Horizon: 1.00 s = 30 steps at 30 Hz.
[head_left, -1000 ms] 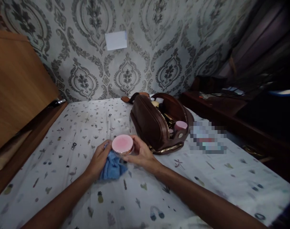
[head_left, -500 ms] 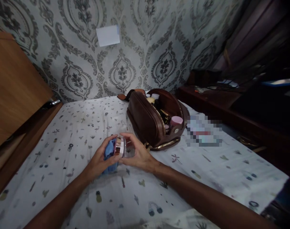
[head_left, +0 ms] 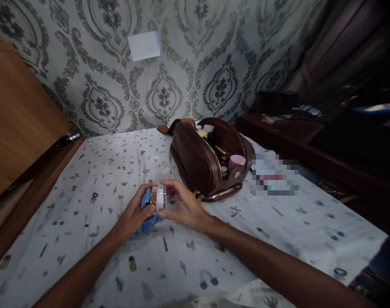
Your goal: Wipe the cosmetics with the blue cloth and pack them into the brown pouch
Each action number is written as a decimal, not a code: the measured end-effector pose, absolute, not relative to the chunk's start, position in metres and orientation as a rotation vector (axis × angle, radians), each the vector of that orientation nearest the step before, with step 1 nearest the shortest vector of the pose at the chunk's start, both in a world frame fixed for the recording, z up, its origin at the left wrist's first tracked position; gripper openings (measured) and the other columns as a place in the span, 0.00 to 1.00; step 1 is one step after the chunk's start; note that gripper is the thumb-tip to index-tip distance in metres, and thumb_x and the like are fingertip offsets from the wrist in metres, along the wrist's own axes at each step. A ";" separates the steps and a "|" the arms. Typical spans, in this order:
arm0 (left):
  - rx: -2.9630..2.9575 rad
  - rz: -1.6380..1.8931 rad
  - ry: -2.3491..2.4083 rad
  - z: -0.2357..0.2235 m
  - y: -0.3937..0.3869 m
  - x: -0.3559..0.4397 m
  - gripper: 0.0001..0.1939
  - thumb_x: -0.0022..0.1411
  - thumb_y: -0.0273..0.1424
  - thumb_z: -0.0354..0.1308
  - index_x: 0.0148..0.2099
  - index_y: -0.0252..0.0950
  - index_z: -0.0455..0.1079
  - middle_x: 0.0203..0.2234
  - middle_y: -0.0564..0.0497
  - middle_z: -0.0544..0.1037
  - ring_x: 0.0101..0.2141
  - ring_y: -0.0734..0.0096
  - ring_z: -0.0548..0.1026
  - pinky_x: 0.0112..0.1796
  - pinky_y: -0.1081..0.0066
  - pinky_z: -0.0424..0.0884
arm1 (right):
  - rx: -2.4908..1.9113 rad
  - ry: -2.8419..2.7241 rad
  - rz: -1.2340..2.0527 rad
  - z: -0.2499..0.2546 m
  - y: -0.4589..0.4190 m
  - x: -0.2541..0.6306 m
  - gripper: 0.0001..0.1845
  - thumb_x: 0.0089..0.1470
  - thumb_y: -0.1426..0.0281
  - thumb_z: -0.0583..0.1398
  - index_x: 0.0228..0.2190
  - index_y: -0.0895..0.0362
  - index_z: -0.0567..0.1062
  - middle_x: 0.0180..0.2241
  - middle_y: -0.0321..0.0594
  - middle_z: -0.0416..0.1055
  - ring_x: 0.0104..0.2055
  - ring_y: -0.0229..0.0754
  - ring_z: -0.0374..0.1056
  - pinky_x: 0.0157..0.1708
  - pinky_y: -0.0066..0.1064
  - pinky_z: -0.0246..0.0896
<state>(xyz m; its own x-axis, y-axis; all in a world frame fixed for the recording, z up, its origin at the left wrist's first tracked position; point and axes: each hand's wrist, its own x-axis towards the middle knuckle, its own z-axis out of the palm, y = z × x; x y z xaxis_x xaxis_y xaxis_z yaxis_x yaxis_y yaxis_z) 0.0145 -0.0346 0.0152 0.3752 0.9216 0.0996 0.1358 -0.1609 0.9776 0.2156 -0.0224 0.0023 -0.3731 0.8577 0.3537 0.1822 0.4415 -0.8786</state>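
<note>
Between my two hands is a small round cosmetic jar with a shiny copper-coloured band and a clear base, turned on its side. My left hand grips its copper end and also has a blue cloth bunched under the palm. The fingers and thumb of my right hand curve round the clear end. Just beyond my right hand stands a brown leather toiletry bag, unzipped, with a pink-lidded jar and several other containers inside.
The bag rests on a white printed sheet. To its right lies a blurred-out flat item. A wooden panel borders the left, a dark wooden ledge the right. Behind is a patterned wall with a white card.
The jar has turned a little between my hands, and more of its clear side shows. The blue cloth hangs slightly lower under my left hand. The bag has stayed in place.
</note>
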 end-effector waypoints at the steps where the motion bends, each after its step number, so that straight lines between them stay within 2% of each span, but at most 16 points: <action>1: 1.575 0.939 0.963 0.014 -0.035 0.015 0.31 0.61 0.53 0.59 0.58 0.40 0.61 0.46 0.49 0.75 0.45 0.62 0.74 0.46 0.67 0.70 | -0.887 -1.808 1.024 0.002 -0.022 0.215 0.33 0.48 0.55 0.68 0.50 0.55 0.65 0.41 0.40 0.70 0.43 0.45 0.68 0.43 0.37 0.65; 6: 1.539 0.910 1.014 0.010 -0.038 0.014 0.34 0.58 0.47 0.65 0.60 0.41 0.57 0.47 0.49 0.75 0.45 0.60 0.75 0.46 0.67 0.71 | -0.875 -1.738 1.200 0.002 -0.021 0.215 0.32 0.51 0.47 0.64 0.48 0.56 0.66 0.36 0.39 0.71 0.37 0.42 0.68 0.38 0.34 0.63; 10: 1.634 0.866 1.088 0.011 -0.038 0.012 0.39 0.54 0.45 0.68 0.63 0.43 0.57 0.54 0.46 0.71 0.50 0.55 0.73 0.49 0.64 0.70 | -0.877 -1.659 1.377 0.002 -0.018 0.214 0.32 0.52 0.39 0.57 0.37 0.55 0.68 0.27 0.33 0.67 0.29 0.38 0.66 0.29 0.30 0.60; 13: 1.785 0.896 1.106 0.011 -0.038 0.011 0.38 0.54 0.44 0.69 0.63 0.43 0.60 0.58 0.45 0.69 0.55 0.52 0.70 0.55 0.61 0.67 | -0.895 -1.612 1.485 0.003 -0.017 0.214 0.34 0.51 0.35 0.54 0.30 0.55 0.66 0.22 0.31 0.63 0.23 0.37 0.63 0.23 0.29 0.57; 15: 1.839 0.909 1.087 0.011 -0.037 0.010 0.37 0.55 0.43 0.68 0.63 0.44 0.60 0.59 0.45 0.68 0.57 0.52 0.68 0.56 0.60 0.66 | -0.873 -1.582 1.524 0.003 -0.016 0.213 0.35 0.49 0.34 0.55 0.29 0.54 0.66 0.21 0.31 0.63 0.22 0.36 0.62 0.23 0.29 0.57; 18: 1.816 0.899 1.088 0.011 -0.037 0.010 0.37 0.56 0.43 0.68 0.64 0.44 0.58 0.59 0.45 0.67 0.57 0.52 0.69 0.55 0.61 0.67 | -0.854 -1.528 1.541 0.001 -0.015 0.212 0.35 0.47 0.36 0.59 0.34 0.55 0.68 0.24 0.31 0.66 0.25 0.37 0.64 0.26 0.29 0.59; 23: 1.647 0.897 1.059 0.011 -0.035 0.009 0.40 0.55 0.46 0.67 0.64 0.40 0.56 0.52 0.45 0.73 0.49 0.54 0.74 0.48 0.64 0.71 | -0.837 -1.596 1.348 -0.001 -0.015 0.213 0.39 0.41 0.46 0.70 0.48 0.55 0.69 0.39 0.39 0.71 0.39 0.41 0.69 0.38 0.32 0.64; 30: 1.704 0.909 0.965 0.013 -0.031 0.007 0.29 0.63 0.52 0.56 0.58 0.40 0.62 0.43 0.49 0.75 0.43 0.62 0.73 0.44 0.69 0.69 | -0.671 -1.878 0.874 -0.003 -0.016 0.217 0.36 0.46 0.56 0.72 0.55 0.51 0.69 0.51 0.46 0.68 0.53 0.49 0.65 0.39 0.34 0.67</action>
<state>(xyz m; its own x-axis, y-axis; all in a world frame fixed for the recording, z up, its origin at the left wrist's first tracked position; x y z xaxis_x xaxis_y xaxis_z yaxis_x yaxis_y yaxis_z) 0.0073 -0.0307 0.0132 0.4139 0.8987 0.1446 0.1980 -0.2439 0.9494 0.2175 -0.0161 -0.0026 -0.4209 0.7473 0.5142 0.0874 0.5977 -0.7970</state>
